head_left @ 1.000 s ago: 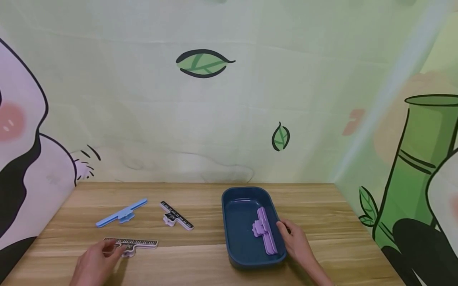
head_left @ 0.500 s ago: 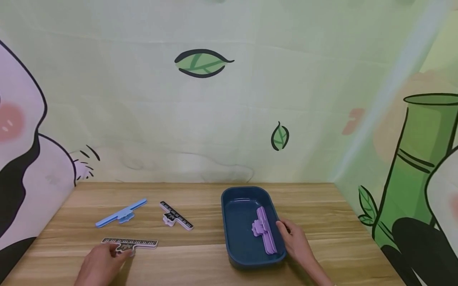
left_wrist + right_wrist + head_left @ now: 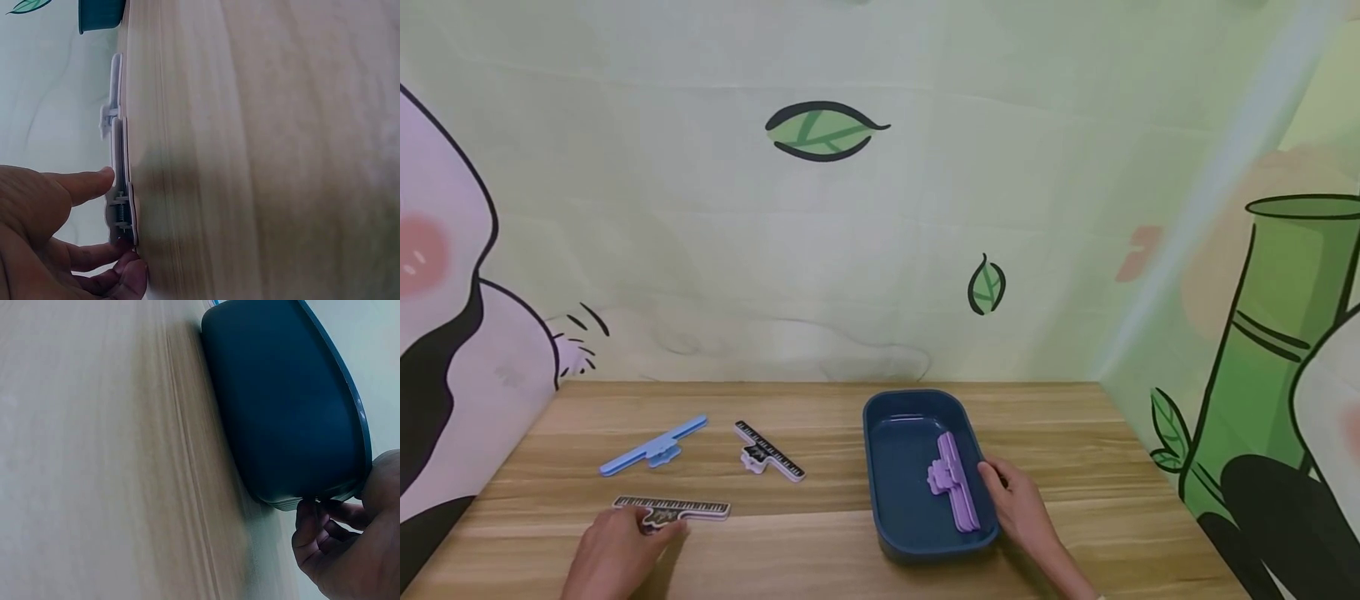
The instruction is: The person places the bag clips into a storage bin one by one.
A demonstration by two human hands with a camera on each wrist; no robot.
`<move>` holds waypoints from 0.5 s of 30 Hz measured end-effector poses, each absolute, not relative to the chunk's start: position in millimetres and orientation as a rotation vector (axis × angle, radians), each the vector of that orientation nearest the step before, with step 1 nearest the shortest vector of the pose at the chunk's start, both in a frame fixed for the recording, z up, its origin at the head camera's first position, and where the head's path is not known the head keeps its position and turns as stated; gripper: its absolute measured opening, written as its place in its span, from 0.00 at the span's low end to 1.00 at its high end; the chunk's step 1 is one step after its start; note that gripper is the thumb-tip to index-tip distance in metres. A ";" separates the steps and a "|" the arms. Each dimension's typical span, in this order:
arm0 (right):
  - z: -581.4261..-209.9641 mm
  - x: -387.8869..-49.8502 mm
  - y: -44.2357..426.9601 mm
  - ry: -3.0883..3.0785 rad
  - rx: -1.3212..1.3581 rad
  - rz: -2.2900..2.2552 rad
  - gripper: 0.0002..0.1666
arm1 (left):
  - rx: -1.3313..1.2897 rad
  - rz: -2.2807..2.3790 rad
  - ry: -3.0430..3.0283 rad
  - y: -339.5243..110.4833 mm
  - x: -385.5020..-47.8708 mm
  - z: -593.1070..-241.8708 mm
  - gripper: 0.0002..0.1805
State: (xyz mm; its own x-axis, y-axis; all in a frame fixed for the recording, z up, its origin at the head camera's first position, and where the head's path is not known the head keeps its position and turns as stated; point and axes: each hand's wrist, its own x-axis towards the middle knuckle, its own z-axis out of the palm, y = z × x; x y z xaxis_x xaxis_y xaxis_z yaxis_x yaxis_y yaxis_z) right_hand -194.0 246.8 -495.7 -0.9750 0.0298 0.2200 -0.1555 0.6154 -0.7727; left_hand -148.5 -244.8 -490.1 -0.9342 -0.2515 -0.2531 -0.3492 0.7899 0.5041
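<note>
My left hand (image 3: 612, 552) is at a black-and-white piano-pattern clip (image 3: 696, 509) on the table, thumb and fingers to either side of its handle. In the left wrist view the thumb touches the clip's (image 3: 119, 162) upper side, and the curled fingers meet its near end. My right hand (image 3: 1021, 508) grips the right wall of a dark blue bin (image 3: 898, 546), thumb at the rim, fingers curled below it. Inside the bin lies a purple clip (image 3: 955, 483). The right wrist view shows the bin's (image 3: 281, 400) outer side with the fingers under its rim.
A light blue clip (image 3: 653, 447) and a second piano-pattern clip (image 3: 771, 451) lie farther back on the wooden table (image 3: 805, 550). Behind the table hangs a printed cloth (image 3: 700, 208) with leaves and cartoon figures.
My left hand has shifted slightly right along the near piano-pattern clip, its thumb now right of the handle. The right hand and bin keep their place.
</note>
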 end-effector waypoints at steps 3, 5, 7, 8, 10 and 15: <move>-495.4 -194.9 246.6 -2.625 0.103 1.294 0.16 | -0.474 0.837 2.822 -244.0 -149.1 -490.9 0.43; -495.4 -195.3 246.6 -2.621 0.108 1.297 0.16 | -0.491 0.830 2.825 -242.8 -149.7 -491.2 0.44; -495.3 -195.4 246.6 -2.616 0.115 1.298 0.15 | -0.501 0.818 2.825 -241.9 -150.5 -491.9 0.45; -495.4 -195.4 246.6 -2.615 0.120 1.296 0.15 | -0.506 0.809 2.828 -241.4 -150.7 -491.8 0.45; -495.7 -195.4 246.7 -2.613 0.125 1.291 0.15 | -0.508 0.797 2.832 -240.8 -150.9 -491.8 0.44; -496.5 -195.4 246.7 -2.613 0.128 1.282 0.15 | -0.513 0.788 2.829 -240.8 -151.3 -492.2 0.42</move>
State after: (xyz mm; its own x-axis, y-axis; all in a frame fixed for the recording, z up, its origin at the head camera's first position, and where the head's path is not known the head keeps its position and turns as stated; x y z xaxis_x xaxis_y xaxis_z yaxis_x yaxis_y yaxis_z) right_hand -195.4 246.7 -496.5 -0.9703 0.0218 0.2409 -0.1771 0.6142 -0.7690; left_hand -151.3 -240.8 -492.2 -0.9284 -0.2822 -0.2417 -0.3666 0.8022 0.4713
